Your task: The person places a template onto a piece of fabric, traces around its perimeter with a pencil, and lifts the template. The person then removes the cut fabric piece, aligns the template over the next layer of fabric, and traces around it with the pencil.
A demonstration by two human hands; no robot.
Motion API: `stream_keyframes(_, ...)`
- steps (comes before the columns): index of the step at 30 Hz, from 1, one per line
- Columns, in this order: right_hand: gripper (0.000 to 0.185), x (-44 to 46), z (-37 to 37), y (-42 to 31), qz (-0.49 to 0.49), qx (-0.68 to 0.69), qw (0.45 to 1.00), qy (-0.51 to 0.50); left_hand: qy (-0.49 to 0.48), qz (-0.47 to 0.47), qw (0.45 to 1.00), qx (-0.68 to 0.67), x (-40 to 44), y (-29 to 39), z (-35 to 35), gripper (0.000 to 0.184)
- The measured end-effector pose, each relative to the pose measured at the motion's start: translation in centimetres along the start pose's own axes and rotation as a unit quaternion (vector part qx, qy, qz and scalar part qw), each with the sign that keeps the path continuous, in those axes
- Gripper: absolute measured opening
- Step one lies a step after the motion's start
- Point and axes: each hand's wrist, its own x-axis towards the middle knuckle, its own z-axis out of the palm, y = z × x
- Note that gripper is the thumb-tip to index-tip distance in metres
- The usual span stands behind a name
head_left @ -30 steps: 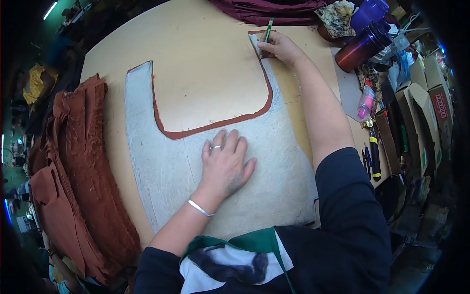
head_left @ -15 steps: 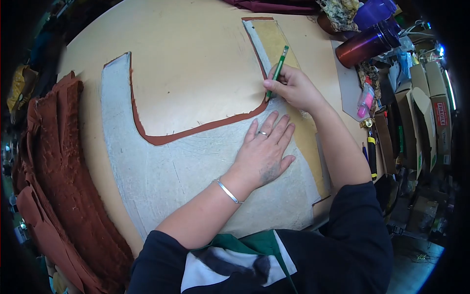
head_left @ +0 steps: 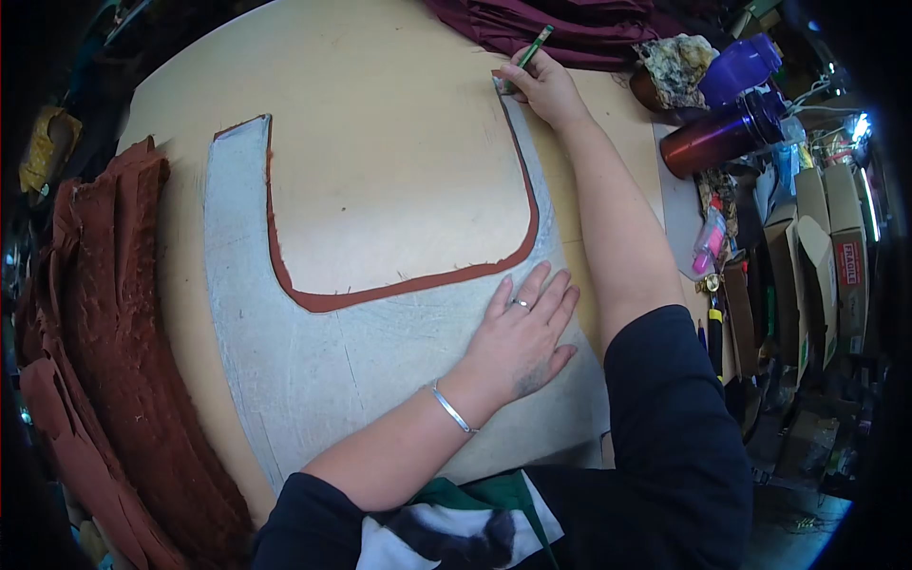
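A large pale grey pattern piece (head_left: 294, 380) with a U-shaped cutout lies on the table. Under it, a strip of rust-brown fabric (head_left: 408, 288) shows along the cutout's edge. My left hand (head_left: 522, 332) presses flat on the pattern below the cutout's right corner, fingers spread, with a ring and a bracelet on. At the tip of the right-hand arm of the pattern, my right hand (head_left: 549, 90) grips a green pencil (head_left: 538, 46). Its point is hidden by my fingers.
Rust-brown fabric (head_left: 119, 323) is heaped along the left edge of the table (head_left: 399, 190). Dark purple cloth (head_left: 532, 21) lies at the back. On the right stand a purple-red tumbler (head_left: 712, 138), a pink bottle (head_left: 708, 242) and cardboard boxes (head_left: 845, 256).
My right hand has moved with the pencil from the cutout's right corner up to the far end of the pattern's right arm. My left hand stays flat on the pattern; the view has shifted slightly.
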Motion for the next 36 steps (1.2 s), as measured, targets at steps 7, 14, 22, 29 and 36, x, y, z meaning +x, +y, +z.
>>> stream_keyframes(7,0.016,-2.5,-0.7,-0.5,0.004,0.079,0.997,-0.016,0.010,-0.002,1.000,-0.003,-0.1,-0.1,0.2,0.057)
stream_keyframes(14,0.010,-11.2,-3.5,-2.1,0.044,0.011,0.979,-0.200,0.006,-0.004,1.000,-0.006,-0.1,-0.2,0.3,0.056)
stream_keyframes(22,0.011,-4.4,-0.9,-0.8,0.020,0.032,0.999,-0.029,0.001,-0.003,1.000,-0.012,0.0,-0.2,0.1,0.056)
stream_keyframes(29,0.011,-10.1,-2.5,-1.8,0.037,-0.056,0.994,-0.083,0.007,-0.003,1.000,-0.012,-0.2,-0.3,0.3,0.055)
stream_keyframes(36,0.009,-12.6,-2.8,-2.6,0.060,0.051,0.992,-0.103,0.021,0.002,1.000,-0.018,-0.3,-0.3,0.5,0.055)
